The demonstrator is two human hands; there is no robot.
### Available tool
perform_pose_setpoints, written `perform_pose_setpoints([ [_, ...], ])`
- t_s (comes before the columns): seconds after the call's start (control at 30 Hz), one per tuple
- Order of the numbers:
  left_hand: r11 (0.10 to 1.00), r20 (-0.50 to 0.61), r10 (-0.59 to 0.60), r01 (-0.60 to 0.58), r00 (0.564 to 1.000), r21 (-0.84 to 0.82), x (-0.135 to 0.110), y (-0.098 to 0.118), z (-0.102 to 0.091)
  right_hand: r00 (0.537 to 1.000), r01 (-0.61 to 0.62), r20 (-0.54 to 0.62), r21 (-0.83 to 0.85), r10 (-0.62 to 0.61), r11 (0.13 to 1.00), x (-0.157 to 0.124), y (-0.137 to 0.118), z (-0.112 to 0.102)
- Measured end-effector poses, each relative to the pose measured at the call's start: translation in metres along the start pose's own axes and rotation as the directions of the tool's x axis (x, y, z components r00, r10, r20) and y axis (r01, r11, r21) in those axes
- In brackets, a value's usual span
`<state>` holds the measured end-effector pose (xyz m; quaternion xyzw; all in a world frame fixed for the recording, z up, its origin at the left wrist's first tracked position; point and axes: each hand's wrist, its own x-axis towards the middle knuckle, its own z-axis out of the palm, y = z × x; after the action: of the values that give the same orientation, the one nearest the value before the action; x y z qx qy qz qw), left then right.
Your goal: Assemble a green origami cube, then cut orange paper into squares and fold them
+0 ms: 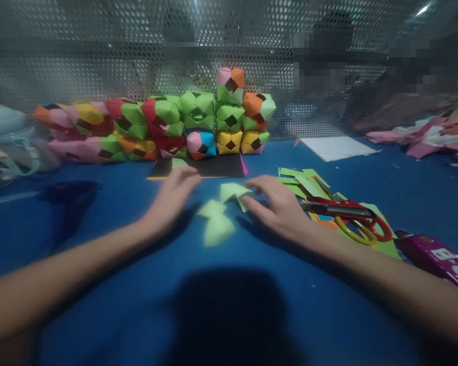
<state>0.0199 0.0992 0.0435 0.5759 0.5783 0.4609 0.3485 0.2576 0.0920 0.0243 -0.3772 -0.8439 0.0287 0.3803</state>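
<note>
Two folded pale green paper pieces lie on the blue table in front of me, one farther back [232, 191] and one nearer [218, 226]. My right hand [278, 206] has its thumb and index finger at the right end of the farther folded paper piece, pinching it. To the left, my left hand [175, 190] is slightly blurred, its fingers loosely stretched towards the right with nothing seen in them. Just beyond its fingertips another pale green paper piece [180, 162] rests on a black sheet [213, 166].
A wall of colourful folded paper balls [198, 111] stands at the back against a perforated metal screen [130, 56]. At right are green paper strips [301, 179], scissors [381, 226], a black cutter [339, 209], a purple case [431, 254] and white paper [338, 147].
</note>
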Motion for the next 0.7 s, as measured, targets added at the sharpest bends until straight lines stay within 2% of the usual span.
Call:
perform_pose_setpoints([
  [0.07, 0.993, 0.054, 0.065, -0.07, 0.996, 0.098, -0.016, 0.001, 0.005, 0.999, -0.035, 0.011, 0.001, 0.035, 0.999, 0.004, 0.02, 0.002],
  [0.1, 0.983, 0.104, 0.098, -0.113, 0.99, 0.143, -0.024, 0.0, 0.007, 0.997, -0.062, 0.052, 0.013, 0.061, 0.998, 0.004, 0.028, 0.005],
  [0.2, 0.943, 0.236, 0.13, -0.193, 0.963, 0.269, -0.038, -0.005, 0.014, 0.959, -0.139, 0.258, 0.063, 0.118, 0.988, 0.002, 0.041, 0.011],
  [0.3, 0.909, 0.309, 0.118, -0.228, 0.944, 0.349, -0.04, -0.011, 0.017, 0.925, -0.144, 0.358, 0.014, 0.129, 0.99, -0.001, 0.032, 0.011],
  [0.4, 0.901, 0.36, 0.146, -0.274, 0.922, 0.336, -0.038, -0.015, 0.015, 0.922, -0.113, 0.344, -0.192, 0.175, 0.975, -0.001, 0.012, 0.003],
  [0.5, 0.893, 0.36, 0.189, -0.312, 0.914, 0.324, -0.038, -0.016, 0.012, 0.921, -0.086, 0.329, -0.349, 0.208, 0.933, 0.003, 0.001, -0.006],
  [0.53, 0.883, 0.368, 0.2, -0.329, 0.908, 0.334, -0.039, -0.016, 0.011, 0.929, -0.063, 0.323, -0.338, 0.179, 0.939, 0.004, 0.002, -0.008],
  [0.6, 0.856, 0.405, 0.214, -0.37, 0.889, 0.36, -0.04, -0.017, 0.011, 0.941, 0.004, 0.332, -0.212, 0.069, 0.977, 0.006, 0.011, -0.01],
  [0.67, 0.834, 0.447, 0.221, -0.405, 0.867, 0.374, -0.041, -0.018, 0.013, 0.927, 0.036, 0.375, -0.028, -0.023, 0.999, 0.007, 0.024, -0.009],
  [0.7, 0.83, 0.458, 0.225, -0.415, 0.86, 0.372, -0.041, -0.018, 0.014, 0.914, 0.014, 0.404, 0.052, -0.034, 0.999, 0.007, 0.03, -0.007],
])
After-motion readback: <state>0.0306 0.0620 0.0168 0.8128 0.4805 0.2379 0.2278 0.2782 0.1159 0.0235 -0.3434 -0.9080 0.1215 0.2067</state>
